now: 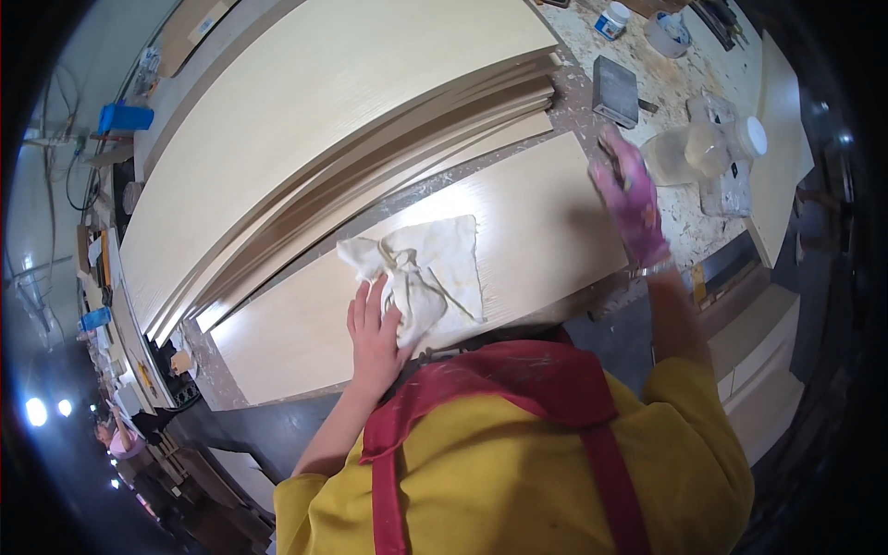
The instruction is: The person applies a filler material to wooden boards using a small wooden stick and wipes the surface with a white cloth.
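A pale wood-grain panel (546, 213) lies flat on the bench in front of me. On its middle rests a crumpled white cloth (453, 259), partly bunched up. My left hand (375, 338), bare, lies palm down at the cloth's left edge. Its fingers are stretched and apart, with the tips touching the cloth. In a stained pink-purple glove, my right hand (636, 208) hovers at the panel's right end. Its fingers are curved, with a gap between thumb and fingers, and no held thing shows. A grey rectangular block (615, 91) stands just beyond it; a clear plastic jug (680, 155) is to its right.
A stack of large pale panels (370, 83) fills the bench behind. A small white bottle (611, 20) and a plastic tub (668, 34) stand at the far right. More boards (772, 139) lean at the right. At far left, a person (125, 442) is in the background.
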